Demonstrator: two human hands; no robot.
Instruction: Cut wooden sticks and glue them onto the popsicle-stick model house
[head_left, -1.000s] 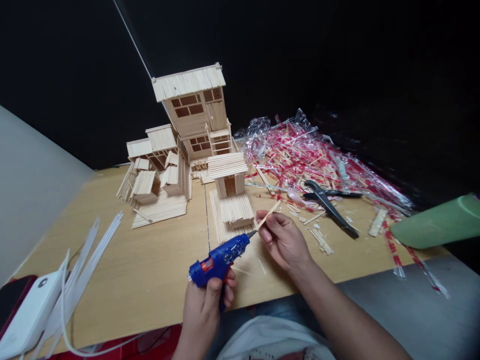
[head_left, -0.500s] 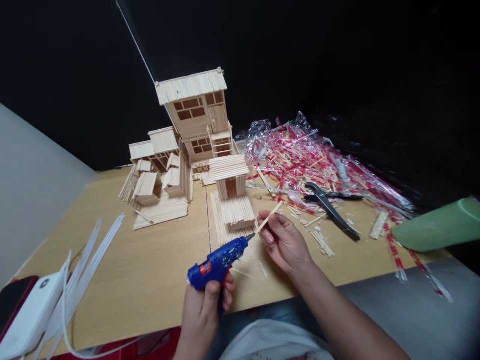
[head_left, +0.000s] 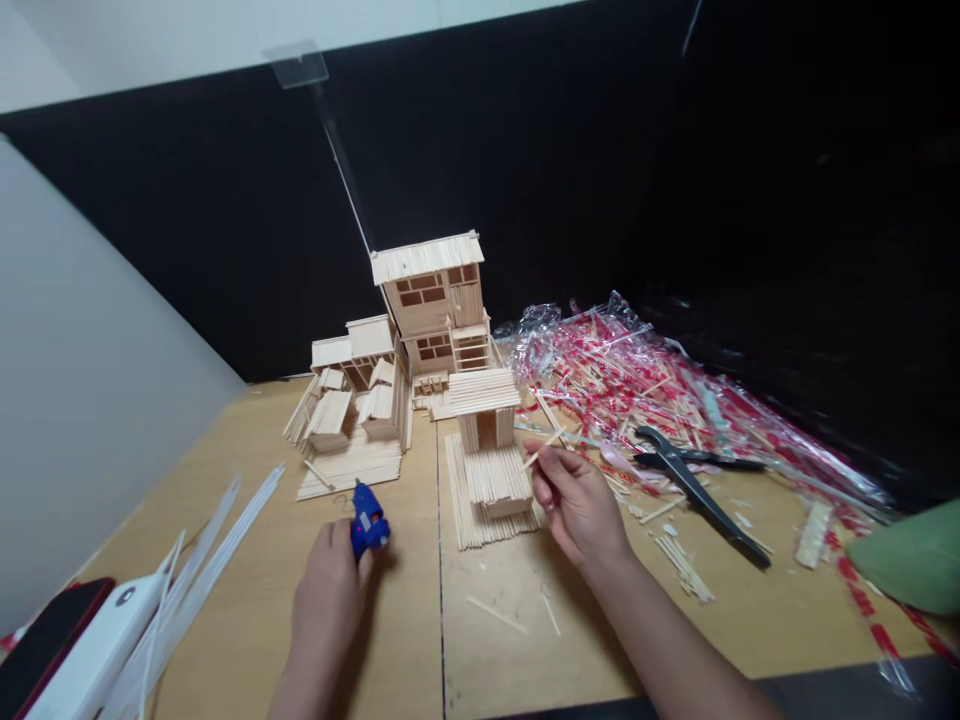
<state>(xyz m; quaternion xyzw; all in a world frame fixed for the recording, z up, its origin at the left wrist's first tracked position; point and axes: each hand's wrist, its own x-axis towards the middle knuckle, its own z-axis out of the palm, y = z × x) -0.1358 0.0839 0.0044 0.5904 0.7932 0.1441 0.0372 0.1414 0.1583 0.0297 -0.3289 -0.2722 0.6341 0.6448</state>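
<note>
My left hand [head_left: 330, 580] is wrapped round a blue glue gun [head_left: 367, 525], its nozzle pointing away over the table in front of the left stick building [head_left: 349, 462]. Between the fingertips of my right hand [head_left: 581, 500] is a thin wooden stick [head_left: 544, 448], slanting up to the right. That hand is just right of a small stick house [head_left: 487, 425] with a stepped front on a slatted base. Behind it stands a tall two-storey stick house [head_left: 427, 300] with a slatted roof.
Red-and-clear wrappers [head_left: 622, 370] mixed with sticks lie at the back right. Black pliers [head_left: 705, 500], loose sticks [head_left: 684, 568] and a green object [head_left: 911, 555] are on the right. Glue sticks [head_left: 217, 560], a white box [head_left: 97, 640] and a phone [head_left: 52, 640] lie left.
My left hand has moved the glue gun away from the stick, to the left, and turned it to point forward. My right hand still holds the stick, now beside the small house. The view has tilted up.
</note>
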